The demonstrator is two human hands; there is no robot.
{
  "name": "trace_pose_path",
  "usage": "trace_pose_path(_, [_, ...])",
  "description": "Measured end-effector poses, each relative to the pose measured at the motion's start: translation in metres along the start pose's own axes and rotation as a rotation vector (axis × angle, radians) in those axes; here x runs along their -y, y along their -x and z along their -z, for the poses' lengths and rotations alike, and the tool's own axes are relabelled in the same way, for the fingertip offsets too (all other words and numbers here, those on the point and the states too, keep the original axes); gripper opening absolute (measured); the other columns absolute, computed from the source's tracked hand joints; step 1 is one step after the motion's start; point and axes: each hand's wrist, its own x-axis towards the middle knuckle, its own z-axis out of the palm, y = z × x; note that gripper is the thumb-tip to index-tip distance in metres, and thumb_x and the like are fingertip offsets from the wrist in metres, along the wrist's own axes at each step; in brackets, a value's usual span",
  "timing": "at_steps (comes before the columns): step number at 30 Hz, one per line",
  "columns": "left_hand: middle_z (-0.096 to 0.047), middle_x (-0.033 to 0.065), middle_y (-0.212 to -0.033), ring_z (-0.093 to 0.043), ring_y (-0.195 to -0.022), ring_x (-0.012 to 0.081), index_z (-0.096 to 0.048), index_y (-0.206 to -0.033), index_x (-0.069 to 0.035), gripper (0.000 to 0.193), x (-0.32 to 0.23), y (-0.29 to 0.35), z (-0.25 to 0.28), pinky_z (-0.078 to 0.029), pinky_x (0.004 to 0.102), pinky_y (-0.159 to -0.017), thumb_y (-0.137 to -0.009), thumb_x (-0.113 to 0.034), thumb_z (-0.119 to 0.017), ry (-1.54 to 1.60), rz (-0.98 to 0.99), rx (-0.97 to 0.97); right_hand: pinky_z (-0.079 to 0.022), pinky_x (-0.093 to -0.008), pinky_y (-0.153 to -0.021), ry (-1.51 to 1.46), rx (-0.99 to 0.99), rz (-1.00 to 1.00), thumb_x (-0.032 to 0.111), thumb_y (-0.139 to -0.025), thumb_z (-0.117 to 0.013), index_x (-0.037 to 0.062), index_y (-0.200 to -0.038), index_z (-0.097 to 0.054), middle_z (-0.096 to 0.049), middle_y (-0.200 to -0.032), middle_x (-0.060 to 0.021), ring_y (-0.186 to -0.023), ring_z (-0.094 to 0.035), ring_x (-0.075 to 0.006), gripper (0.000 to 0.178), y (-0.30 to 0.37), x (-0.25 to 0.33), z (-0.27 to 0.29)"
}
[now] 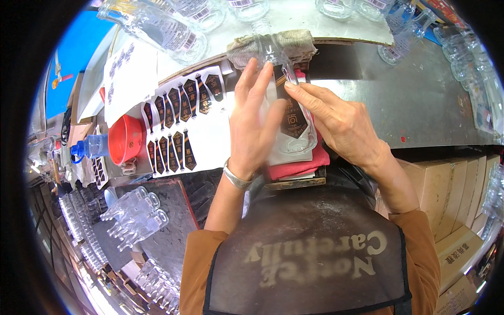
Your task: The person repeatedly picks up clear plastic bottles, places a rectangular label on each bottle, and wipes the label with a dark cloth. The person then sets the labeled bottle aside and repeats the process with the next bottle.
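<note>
Over on the far left of the surface (420,105), a small blue-capped bottle (90,146) lies on its side next to a red funnel (126,139), and just right of those sits the white backing sheet (210,131) with its rows of dark, tie-shaped labels (173,123). Below that, a cluster of empty clear bottles (134,215) lies together on a dark board.

Now to the middle: your left hand (254,123) is spread nearly flat, fingers straight and together, palm pressed over the left side of the clear glass bottle (286,105). A silver bracelet (236,178) circles that wrist. The bottle lies flat on a red cloth (302,165) over a small wooden block, right in front of you. Its long axis runs away from your body, neck pointing up toward the far edge where a folded grey rag (294,44) sits, its base toward you. A dark label (291,113) runs lengthwise along its upper face.

Your right hand (341,123) is also open, fingers extended and slanting in from the right, fingertips resting on the bottle's shoulder at the top end of the label. Neither hand wraps around the glass; both press down on it.

Further right, the metal surface is bare, more clear glassware (462,58) lines the far edge, and cardboard boxes (446,194) stand below it.
</note>
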Motion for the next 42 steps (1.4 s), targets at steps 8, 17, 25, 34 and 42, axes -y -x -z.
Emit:
trace_pose_path(8, [-0.039,0.0211,-0.154,-0.049,-0.135,0.0354,-0.057,-0.141,-0.008,0.056,0.0,-0.001,0.0,-0.044,0.0403,-0.107,-0.087,-0.008,-0.069,-0.031,-0.022,0.006,-0.06,-0.0362,-0.069,0.014,-0.019,0.022,-0.003,-0.086,-0.064,0.0135,-0.136,-0.06,-0.066,-0.125,-0.0139,-0.089,-0.071,-0.0313,0.052,0.003,-0.004,-0.005])
trace_pose_path(17, [-0.04,0.0217,-0.154,-0.049,-0.135,0.0358,-0.057,-0.141,-0.008,0.056,0.002,-0.001,0.0,-0.044,0.0406,-0.107,-0.087,-0.008,-0.07,-0.051,-0.052,0.003,-0.06,-0.0355,-0.071,0.0,0.009,0.017,-0.004,-0.086,-0.064,0.0119,-0.138,-0.058,-0.065,-0.128,-0.0128,-0.09,-0.073,-0.0281,0.055,0.003,-0.004,-0.004])
trace_pose_path(25, [-0.04,0.0223,-0.154,-0.053,-0.13,0.0363,-0.057,-0.141,-0.008,0.056,-0.001,-0.001,-0.002,-0.046,0.0405,-0.105,-0.087,-0.01,-0.07,-0.061,-0.033,0.006,-0.052,-0.0242,-0.071,-1.274,-0.452,-0.949,0.034,-0.106,-0.05,-0.0006,-0.115,-0.063,-0.068,-0.107,-0.01,-0.078,-0.061,-0.0117,0.038,0.007,-0.098,-0.022])
trace_pose_path(34, [-0.04,0.0237,-0.153,-0.056,-0.126,0.0376,-0.057,-0.14,-0.008,0.056,0.002,0.001,-0.001,-0.049,0.0407,-0.101,-0.086,-0.011,-0.072,-0.088,-0.056,-0.013,-0.053,-0.0252,-0.083,-0.689,-0.157,-0.285,0.014,-0.097,-0.064,0.0031,-0.125,-0.065,-0.068,-0.11,-0.0055,-0.094,-0.063,-0.009,0.03,-0.065,-0.039,0.018])
trace_pose_path(42, [-0.042,0.0223,-0.153,-0.044,-0.14,0.0358,-0.055,-0.143,-0.009,0.053,-0.003,0.001,-0.002,-0.037,0.0433,-0.114,-0.092,-0.013,-0.067,-0.03,-0.009,0.001,-0.053,-0.0256,-0.085,-0.351,-0.091,-0.047,0.012,-0.096,-0.063,0.0037,-0.125,-0.067,-0.07,-0.112,-0.0063,-0.096,-0.064,-0.0116,0.03,-0.088,-0.036,0.024])
